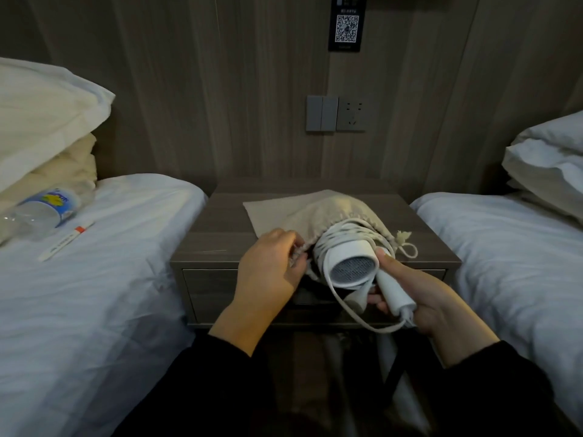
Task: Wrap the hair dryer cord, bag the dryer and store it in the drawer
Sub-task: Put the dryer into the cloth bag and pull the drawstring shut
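A white hair dryer (350,263) lies with its front half inside a beige drawstring bag (315,212) on the nightstand (220,225). Its grey rear grille faces me. The white cord (344,310) is wound around the barrel, and one loop hangs down in front of the drawer (214,294), which is shut. My right hand (419,301) grips the dryer's handle. My left hand (268,269) pinches the left rim of the bag's mouth.
A bed (94,279) with white sheets flanks the nightstand on the left, another bed (511,263) on the right. A water bottle (41,209) and a thin white packet (66,239) lie on the left bed. A wall socket (350,113) sits above the nightstand.
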### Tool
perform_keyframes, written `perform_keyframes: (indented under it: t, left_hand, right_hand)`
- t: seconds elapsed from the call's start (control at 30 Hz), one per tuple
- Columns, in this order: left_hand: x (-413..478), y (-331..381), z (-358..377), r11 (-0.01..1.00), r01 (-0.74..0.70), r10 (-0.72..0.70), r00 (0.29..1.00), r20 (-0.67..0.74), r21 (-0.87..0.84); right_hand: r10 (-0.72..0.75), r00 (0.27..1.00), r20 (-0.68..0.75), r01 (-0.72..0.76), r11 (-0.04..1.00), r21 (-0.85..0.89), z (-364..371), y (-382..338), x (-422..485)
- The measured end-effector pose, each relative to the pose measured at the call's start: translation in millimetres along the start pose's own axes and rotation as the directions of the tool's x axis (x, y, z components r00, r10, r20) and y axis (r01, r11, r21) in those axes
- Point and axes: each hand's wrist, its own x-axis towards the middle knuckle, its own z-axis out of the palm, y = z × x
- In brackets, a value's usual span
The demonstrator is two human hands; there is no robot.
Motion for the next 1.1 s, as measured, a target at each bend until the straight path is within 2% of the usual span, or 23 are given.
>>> perform_keyframes:
  t: [0.07, 0.23, 0.37, 0.43, 0.53, 0.7, 0.9, 1.1]
  left_hand:
    - [0, 0, 1, 0.996, 0.05, -0.05, 0.999, 0.004, -0.069]
    - [4, 8, -9, 0.98, -0.031, 0.054, 0.993, 0.108, -0.198]
    - [4, 13, -11, 0.967, -0.121, 0.156, 0.977, 0.146, -0.222]
    - [4, 16, -11, 0.964, -0.158, 0.208, 0.948, 0.24, -0.214]
    - [3, 19, -13, 0.981, -0.12, 0.168, 0.92, 0.355, -0.154]
    - [4, 12, -10, 0.996, 0.058, -0.045, 0.981, 0.19, -0.068]
    - [9, 7, 2, 0.973, 0.091, -0.047, 0.978, 0.204, -0.213]
    - [9, 2, 1, 0.978, -0.011, 0.04, 0.99, 0.134, -0.21]
  right_hand:
    - [0.012, 1.0, 0.005, -0.012, 0.997, 0.071, 3, 2, 0]
    - [-0.004, 0.996, -0.086, 0.023, 0.976, 0.218, 10, 11, 5]
    - [-0.001, 0.984, -0.177, 0.036, 0.979, 0.199, 17, 16, 7]
    - [0.01, 0.974, -0.224, 0.034, 0.98, 0.194, 18, 19, 9]
    - [0.019, 0.961, -0.277, 0.026, 0.987, 0.157, 18, 15, 8]
    - [-0.036, 0.96, -0.277, 0.028, 0.999, -0.031, 27, 3, 0]
    - [-0.067, 0.97, -0.232, 0.046, 0.994, -0.097, 50, -9, -1]
    - [0.011, 0.993, -0.115, -0.007, 0.999, 0.034, 74, -22, 10]
